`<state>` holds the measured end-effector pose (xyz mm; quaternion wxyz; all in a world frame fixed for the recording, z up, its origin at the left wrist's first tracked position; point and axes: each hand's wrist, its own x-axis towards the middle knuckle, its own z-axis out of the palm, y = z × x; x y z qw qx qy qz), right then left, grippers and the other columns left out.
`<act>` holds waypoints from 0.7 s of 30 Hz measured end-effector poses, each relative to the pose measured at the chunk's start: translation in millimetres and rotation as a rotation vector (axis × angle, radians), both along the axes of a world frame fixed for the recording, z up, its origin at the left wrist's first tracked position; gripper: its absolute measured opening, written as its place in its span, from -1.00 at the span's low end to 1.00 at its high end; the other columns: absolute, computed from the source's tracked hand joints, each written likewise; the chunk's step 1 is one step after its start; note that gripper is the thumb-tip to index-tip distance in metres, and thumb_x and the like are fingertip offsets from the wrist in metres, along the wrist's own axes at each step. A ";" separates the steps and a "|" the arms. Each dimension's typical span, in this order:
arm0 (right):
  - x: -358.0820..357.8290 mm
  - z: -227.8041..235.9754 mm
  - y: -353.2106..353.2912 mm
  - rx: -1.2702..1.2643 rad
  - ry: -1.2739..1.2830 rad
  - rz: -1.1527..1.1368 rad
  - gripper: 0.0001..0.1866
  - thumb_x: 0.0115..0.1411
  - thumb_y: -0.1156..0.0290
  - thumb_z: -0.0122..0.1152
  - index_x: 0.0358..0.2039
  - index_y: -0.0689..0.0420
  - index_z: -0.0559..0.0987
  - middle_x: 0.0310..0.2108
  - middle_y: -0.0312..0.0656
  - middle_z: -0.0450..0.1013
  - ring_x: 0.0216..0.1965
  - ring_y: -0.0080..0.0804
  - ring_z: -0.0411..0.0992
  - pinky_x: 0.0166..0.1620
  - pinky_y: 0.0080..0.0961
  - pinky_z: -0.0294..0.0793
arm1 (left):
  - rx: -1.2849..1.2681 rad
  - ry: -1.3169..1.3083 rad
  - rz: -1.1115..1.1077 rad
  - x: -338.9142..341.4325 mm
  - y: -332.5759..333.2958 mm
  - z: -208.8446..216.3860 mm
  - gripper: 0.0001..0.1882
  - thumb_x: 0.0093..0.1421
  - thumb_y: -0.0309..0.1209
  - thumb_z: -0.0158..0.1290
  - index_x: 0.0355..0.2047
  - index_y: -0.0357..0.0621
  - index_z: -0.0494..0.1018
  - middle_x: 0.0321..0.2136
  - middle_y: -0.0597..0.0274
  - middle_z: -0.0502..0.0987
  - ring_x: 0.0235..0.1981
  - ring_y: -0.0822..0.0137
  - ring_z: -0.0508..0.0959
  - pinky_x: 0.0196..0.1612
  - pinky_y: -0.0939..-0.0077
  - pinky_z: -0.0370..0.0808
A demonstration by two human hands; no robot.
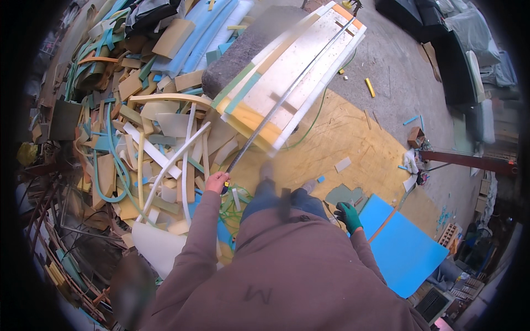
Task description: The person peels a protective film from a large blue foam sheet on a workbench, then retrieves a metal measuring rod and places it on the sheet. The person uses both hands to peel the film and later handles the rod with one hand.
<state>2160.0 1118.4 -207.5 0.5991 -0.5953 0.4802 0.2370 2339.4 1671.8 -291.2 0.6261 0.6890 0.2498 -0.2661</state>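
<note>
A long, thin metal blade (287, 96) is held at its near end by the bare left hand (216, 182), whose fingers are closed around the handle end. From the grip, the blade runs up and away to the right, lying along the top of a stacked foam block (292, 77) made of white, yellow and green layers edged with orange at its far end. The near end of the block is seen just beyond the grip, and appears blurred. To the left of the grip, a large heap of foam offcuts (143, 127) in tan, white, teal and blue is spread out, with long white strips reaching close to the hand. The right hand (348, 216), covered by a green glove, is seen well apart from the blade, down and to the right of the grip; its fingers are curled, but whether anything is gripped cannot be told. Just beside the gloved hand lies a blue foam sheet (406, 248) on a yellowish board (353, 138).
</note>
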 end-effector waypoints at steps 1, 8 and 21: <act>1.3 0.3 0.6 -0.006 0.001 0.001 -0.52 0.38 0.02 0.33 0.14 0.08 0.59 -0.04 -0.24 0.59 -0.13 -0.35 0.64 -0.12 -0.36 0.59 | 0.004 -0.004 -0.005 0.3 -0.2 1.6 -0.76 0.39 -0.31 0.19 -0.32 -0.26 0.66 -0.44 0.32 0.64 -0.37 0.49 0.56 -0.19 0.56 0.46; 6.6 1.5 1.9 -0.017 -0.020 -0.009 -0.56 0.40 0.06 0.32 0.13 0.07 0.59 -0.07 -0.26 0.59 -0.15 -0.36 0.64 -0.16 -0.38 0.59 | 0.032 -0.006 -0.034 2.7 -0.6 9.7 -0.76 0.39 -0.31 0.19 -0.32 -0.24 0.65 -0.44 0.33 0.64 -0.38 0.50 0.55 -0.20 0.57 0.45; 18.6 3.8 12.7 -0.024 -0.037 0.060 -0.48 0.43 0.03 0.27 0.22 0.13 0.56 0.00 -0.22 0.58 -0.08 -0.37 0.62 -0.07 -0.42 0.56 | 0.060 -0.005 -0.064 3.3 0.6 10.0 -0.75 0.38 -0.30 0.20 -0.26 -0.26 0.68 -0.39 0.28 0.68 -0.35 0.48 0.59 -0.18 0.53 0.50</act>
